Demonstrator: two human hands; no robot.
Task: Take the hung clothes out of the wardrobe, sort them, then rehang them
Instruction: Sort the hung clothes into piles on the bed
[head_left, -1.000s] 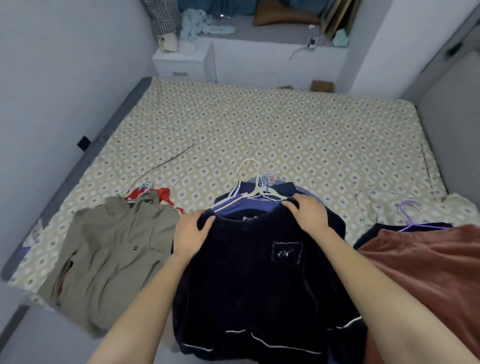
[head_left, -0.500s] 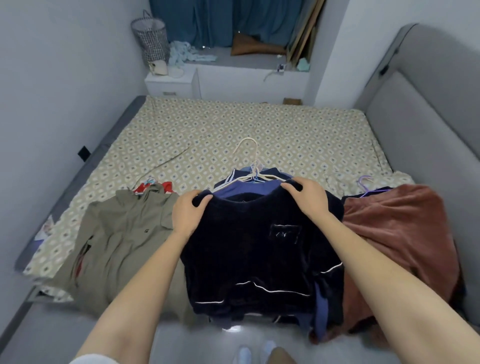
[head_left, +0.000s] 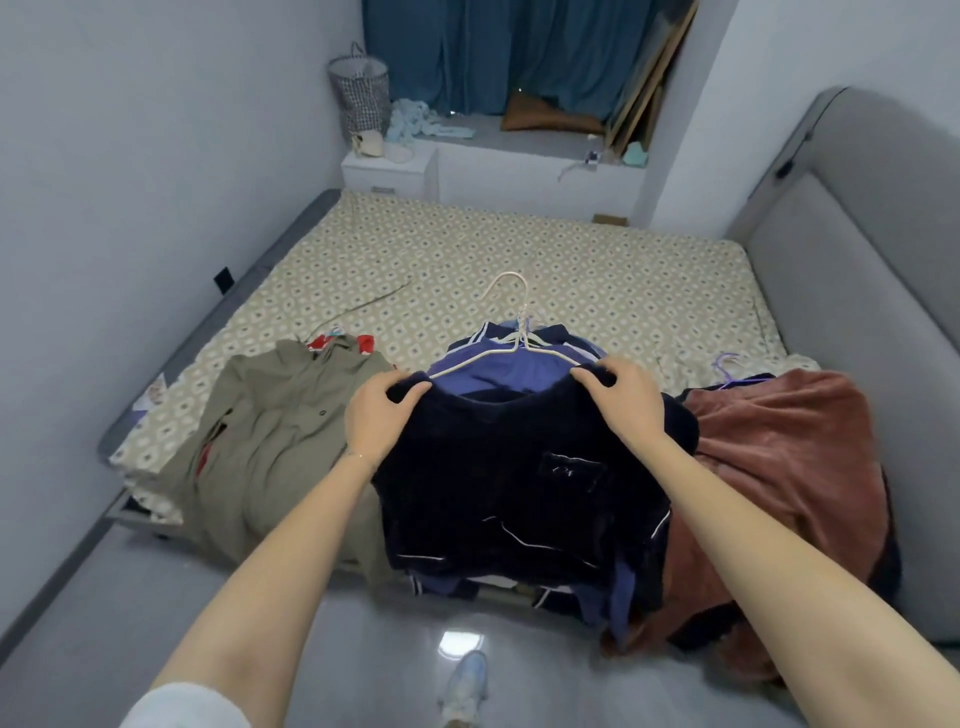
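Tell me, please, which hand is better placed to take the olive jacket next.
Probably the left hand: it grips the dark top right beside the olive jacket, while the right hand holds the top's far shoulder, next to the rust-brown garment.

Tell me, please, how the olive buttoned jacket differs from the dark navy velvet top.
The olive buttoned jacket lies untouched, left; the dark navy velvet top, centre, is gripped by the left hand and right hand. The jacket is plain; the top has white piping. Both overhang the bed.
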